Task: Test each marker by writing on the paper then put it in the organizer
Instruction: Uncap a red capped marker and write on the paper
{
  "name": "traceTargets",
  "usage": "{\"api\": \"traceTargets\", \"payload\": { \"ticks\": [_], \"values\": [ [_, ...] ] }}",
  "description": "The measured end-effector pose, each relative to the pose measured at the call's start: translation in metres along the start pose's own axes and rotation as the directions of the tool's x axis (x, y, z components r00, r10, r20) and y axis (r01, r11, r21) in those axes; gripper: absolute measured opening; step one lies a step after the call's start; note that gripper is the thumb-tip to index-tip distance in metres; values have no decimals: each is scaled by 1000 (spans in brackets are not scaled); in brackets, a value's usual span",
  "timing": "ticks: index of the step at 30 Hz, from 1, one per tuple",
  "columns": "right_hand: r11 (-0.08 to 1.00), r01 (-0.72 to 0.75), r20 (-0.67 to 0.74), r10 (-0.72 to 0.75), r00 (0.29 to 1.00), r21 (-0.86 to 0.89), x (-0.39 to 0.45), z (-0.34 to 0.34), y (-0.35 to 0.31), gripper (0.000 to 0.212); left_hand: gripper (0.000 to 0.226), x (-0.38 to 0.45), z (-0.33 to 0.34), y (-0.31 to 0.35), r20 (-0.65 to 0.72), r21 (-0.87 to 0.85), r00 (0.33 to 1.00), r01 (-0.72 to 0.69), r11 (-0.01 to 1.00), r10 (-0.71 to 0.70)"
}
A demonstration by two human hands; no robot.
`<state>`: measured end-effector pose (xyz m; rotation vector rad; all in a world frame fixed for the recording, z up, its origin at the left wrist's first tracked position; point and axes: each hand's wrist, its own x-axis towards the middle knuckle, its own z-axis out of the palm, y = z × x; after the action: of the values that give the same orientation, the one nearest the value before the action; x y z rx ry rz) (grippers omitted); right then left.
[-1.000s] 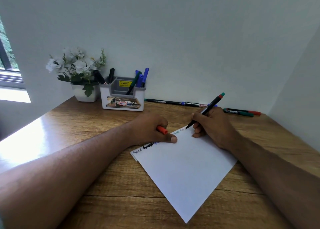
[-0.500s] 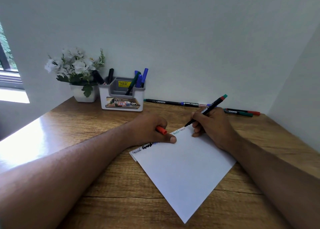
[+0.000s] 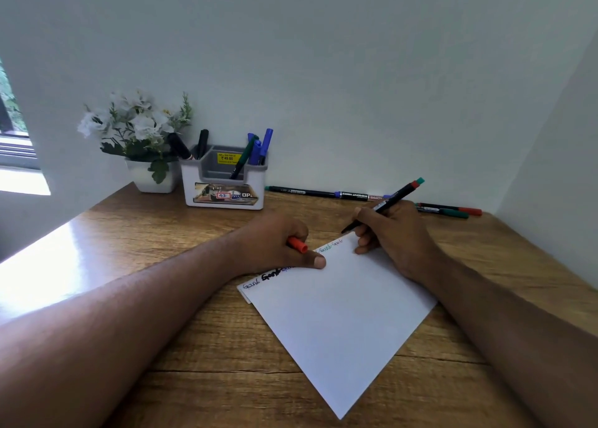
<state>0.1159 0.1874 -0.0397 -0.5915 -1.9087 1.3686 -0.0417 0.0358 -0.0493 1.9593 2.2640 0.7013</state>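
The left hand (image 3: 278, 246) is clenched around a small red marker cap (image 3: 298, 244), its thumb pressing the top edge of the white sheet of paper (image 3: 339, 314), likely to pin the sheet to the brown wooden table (image 3: 161, 249) while the cap stays ready for refitting. The right hand (image 3: 391, 236) grasps a slim black marker with a red and green end (image 3: 385, 205), tilted so its tip sits at the sheet's far corner, just past the last word in a row of test scribbles. The grey-and-white plastic organizer (image 3: 223, 181) stands near the wall beside a white pot of flowers (image 3: 142, 142), already holding several markers; the untested markers lying along the wall (image 3: 323, 193) wait well apart from the paper. Against the picture from half a second back, the marker's tip has shifted slightly toward the corner, off the finished word; the left hand has not moved.
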Motion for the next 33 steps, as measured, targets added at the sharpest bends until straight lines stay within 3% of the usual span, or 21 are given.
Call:
{"api": "traceTargets", "payload": {
  "ticks": [4,8,11,14,23,33],
  "values": [
    [991,11,-39,-6,999,133,-1,0,-6,21,51,-3,-1,2,5,-33,1000,18,999,-18],
    [965,18,65,-36,997,260,-7,2,-17,14,57,-9,-5,10,-44,-171,999,23,985,-31],
    [944,26,124,-70,990,329,-10,4,-24,12,48,-11,-8,15,-85,-286,993,58,956,-86],
    [929,31,138,-87,987,370,-12,8,-28,15,37,-11,-9,14,-128,-293,988,40,955,-81],
    [945,51,169,-110,979,323,-15,14,-28,8,25,-11,-11,15,-155,-258,987,-10,966,-31],
    [943,74,122,-119,985,325,-13,11,-24,8,30,-9,-9,10,-182,-254,983,-22,967,-26]
  ]
}}
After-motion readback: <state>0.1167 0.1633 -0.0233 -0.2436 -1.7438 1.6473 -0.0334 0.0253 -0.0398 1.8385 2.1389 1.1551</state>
